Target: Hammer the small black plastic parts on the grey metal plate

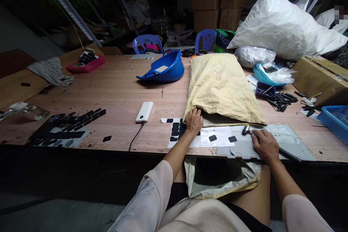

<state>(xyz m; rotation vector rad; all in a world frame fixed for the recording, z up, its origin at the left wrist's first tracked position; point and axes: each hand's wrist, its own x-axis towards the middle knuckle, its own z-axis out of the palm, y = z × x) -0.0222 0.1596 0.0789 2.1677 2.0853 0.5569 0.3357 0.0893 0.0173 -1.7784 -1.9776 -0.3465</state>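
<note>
My left hand (194,120), fingers curled, is at the lower left corner of a cream woven sack (220,83); its fingertips are hidden, so what they grip cannot be made out. Beside it lies white backing paper (202,141) with rows of black rounded pads (176,127). Two loose pads, a left one (212,138) and a right one (232,139), rest further right on white paper. My right hand (265,145) is closed around a small hammer (246,129) with a metal head and dark handle, held over a grey board (288,137). Another open sack (223,188) sits on my lap.
A white power bank (145,111) with a black cable lies left of centre. Behind it stands a blue basin (165,68). Black strips (87,119) lie at left. To the right are a carton (323,79), black handles (282,99) and a large white sack (285,21).
</note>
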